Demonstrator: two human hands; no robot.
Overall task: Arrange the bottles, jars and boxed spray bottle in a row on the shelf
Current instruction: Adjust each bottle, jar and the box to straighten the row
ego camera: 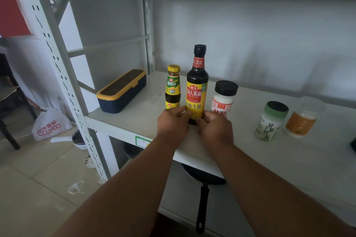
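Observation:
A tall dark soy sauce bottle (196,84) with a yellow and red label stands upright on the white shelf (289,156). My left hand (172,124) and my right hand (213,127) both grip its base from either side. Just left of it stands a smaller sauce bottle (173,87) with a yellow cap. To its right is a white jar (223,98) with a black lid and red label. Further right stand a green-lidded salt jar (270,121) and a clear jar (302,119) with an orange label.
A navy box with a yellow lid (122,90) lies at the shelf's left end. A black frying pan (202,188) sits on the shelf below. A white plastic bag (51,124) and a pot (79,139) are on the floor at left. A dark object (353,145) is cut off at the right edge.

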